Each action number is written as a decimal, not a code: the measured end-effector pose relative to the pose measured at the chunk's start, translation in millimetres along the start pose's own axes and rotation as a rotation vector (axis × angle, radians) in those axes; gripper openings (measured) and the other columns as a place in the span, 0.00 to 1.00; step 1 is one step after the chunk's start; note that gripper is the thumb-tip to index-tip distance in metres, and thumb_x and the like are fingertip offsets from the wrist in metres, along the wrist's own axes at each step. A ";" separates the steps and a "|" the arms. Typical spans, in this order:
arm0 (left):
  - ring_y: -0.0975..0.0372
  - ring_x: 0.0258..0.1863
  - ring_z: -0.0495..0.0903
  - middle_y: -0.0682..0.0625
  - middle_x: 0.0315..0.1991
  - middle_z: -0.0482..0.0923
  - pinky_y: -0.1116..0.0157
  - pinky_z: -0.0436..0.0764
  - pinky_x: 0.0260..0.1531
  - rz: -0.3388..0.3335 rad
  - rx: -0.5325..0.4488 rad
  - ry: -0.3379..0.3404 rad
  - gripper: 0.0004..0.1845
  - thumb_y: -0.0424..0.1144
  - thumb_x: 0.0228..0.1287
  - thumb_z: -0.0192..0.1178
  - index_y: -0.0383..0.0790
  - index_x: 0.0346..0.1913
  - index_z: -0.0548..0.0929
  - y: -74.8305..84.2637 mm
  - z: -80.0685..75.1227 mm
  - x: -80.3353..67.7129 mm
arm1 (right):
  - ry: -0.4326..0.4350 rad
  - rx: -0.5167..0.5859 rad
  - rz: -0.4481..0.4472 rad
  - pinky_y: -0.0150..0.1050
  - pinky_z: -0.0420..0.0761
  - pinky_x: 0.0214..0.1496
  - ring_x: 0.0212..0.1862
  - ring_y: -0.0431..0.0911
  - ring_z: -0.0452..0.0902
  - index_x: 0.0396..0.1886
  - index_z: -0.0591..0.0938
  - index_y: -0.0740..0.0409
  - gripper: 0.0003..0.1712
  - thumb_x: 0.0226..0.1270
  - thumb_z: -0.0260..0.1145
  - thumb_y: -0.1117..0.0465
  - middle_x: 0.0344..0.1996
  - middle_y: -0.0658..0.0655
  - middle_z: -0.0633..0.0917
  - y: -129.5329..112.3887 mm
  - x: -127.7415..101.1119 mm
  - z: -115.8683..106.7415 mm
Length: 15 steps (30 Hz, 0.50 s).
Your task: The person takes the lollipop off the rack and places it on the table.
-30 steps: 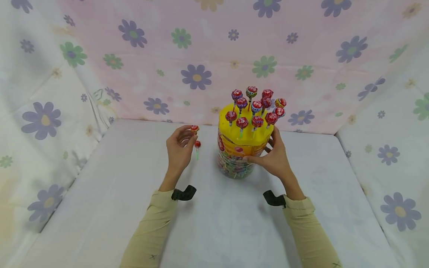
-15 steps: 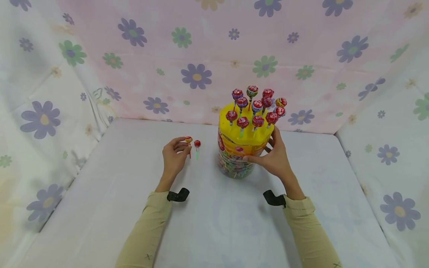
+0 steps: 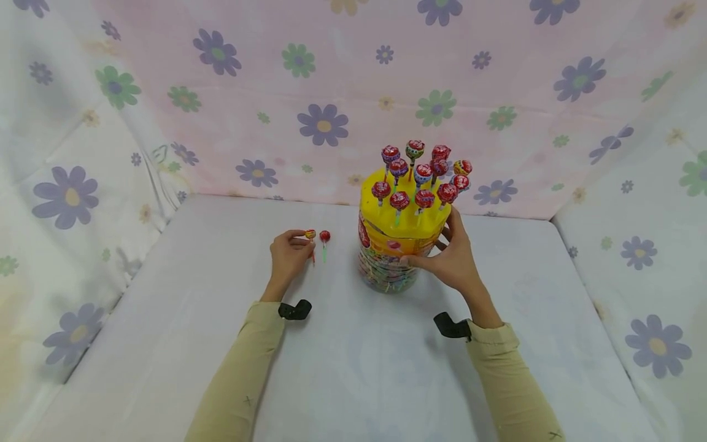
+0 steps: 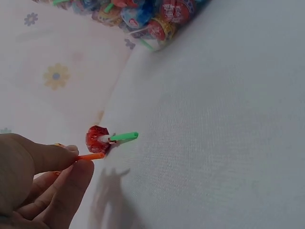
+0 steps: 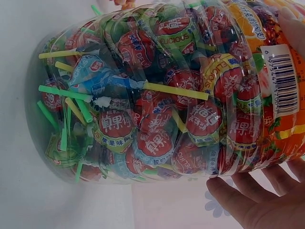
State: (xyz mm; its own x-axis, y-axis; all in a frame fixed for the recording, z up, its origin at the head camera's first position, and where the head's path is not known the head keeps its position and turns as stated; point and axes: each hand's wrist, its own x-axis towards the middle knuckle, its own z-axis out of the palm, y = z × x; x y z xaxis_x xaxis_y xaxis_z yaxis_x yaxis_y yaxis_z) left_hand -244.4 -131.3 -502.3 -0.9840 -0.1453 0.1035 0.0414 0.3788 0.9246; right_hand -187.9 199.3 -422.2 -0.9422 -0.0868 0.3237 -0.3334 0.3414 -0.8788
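Head view: one clear plastic jar (image 3: 389, 261) with yellow lid (image 3: 403, 212), standing upright on the white-covered table (image 3: 353, 368); lid carries a dozen or so wrapped lollipops (image 3: 422, 175) planted upright by their sticks; jar body packed with more of the same; label print too small to read here. Right hand (image 3: 450, 258) holds the jar from its right side, fingers curled round the wall just under the lid. Left hand (image 3: 287, 255) rests low on the table, well left of the jar, pinching an orange-stick lollipop (image 3: 310, 236) between thumb and fingers; just beside it, to the right, a red lollipop on a green stick (image 3: 324, 239) lies on the table. Backdrop: pink and white floral cloth (image 3: 326, 126). Left wrist view: left hand (image 4: 43, 181), thumb and fingertips pressed on the orange stick (image 4: 90, 156); the red lollipop on a green stick (image 4: 100, 138) lies just behind it, whether touching cannot be told; base of the jar (image 4: 143, 14) at top edge. Right wrist view: jar (image 5: 157, 95) fills the frame; contents are wrapped lollipops in red, green, blue and yellow wrappers with green and yellow sticks; wrappers read "DELICIOUS" plus Chinese characters; a white barcode label (image 5: 286, 78) with digits sits on the orange band; right hand (image 5: 257, 200) fingers curl against the jar wall
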 end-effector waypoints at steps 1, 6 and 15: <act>0.49 0.37 0.89 0.31 0.41 0.87 0.78 0.82 0.30 -0.012 0.014 -0.001 0.18 0.29 0.63 0.68 0.25 0.54 0.82 -0.6 0.9 1.8 | -0.002 0.000 0.000 0.62 0.74 0.69 0.70 0.54 0.69 0.79 0.57 0.42 0.62 0.50 0.83 0.66 0.71 0.53 0.69 0.0 0.1 -0.2; 0.48 0.37 0.89 0.32 0.40 0.87 0.78 0.78 0.27 -0.032 0.058 -0.001 0.18 0.30 0.62 0.68 0.25 0.53 0.82 0.4 4.5 7.6 | -0.005 0.007 0.003 0.62 0.73 0.69 0.70 0.54 0.69 0.79 0.57 0.43 0.61 0.50 0.82 0.67 0.70 0.53 0.70 0.1 0.0 -1.0; 0.47 0.39 0.88 0.33 0.41 0.87 0.69 0.84 0.34 -0.060 0.094 -0.013 0.18 0.31 0.62 0.69 0.26 0.53 0.82 -1.3 10.8 11.0 | -0.005 0.017 0.015 0.61 0.74 0.69 0.70 0.56 0.70 0.80 0.56 0.44 0.62 0.50 0.83 0.67 0.70 0.55 0.70 -0.5 -0.9 -0.9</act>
State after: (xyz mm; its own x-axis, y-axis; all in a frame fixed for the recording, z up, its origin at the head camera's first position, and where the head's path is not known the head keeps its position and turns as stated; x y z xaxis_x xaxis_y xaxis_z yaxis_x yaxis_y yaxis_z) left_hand -257.1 -123.6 -506.2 -0.9864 -0.1583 0.0435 -0.0335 0.4536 0.8906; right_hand -186.9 200.0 -421.7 -0.9473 -0.0866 0.3083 -0.3194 0.3264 -0.8896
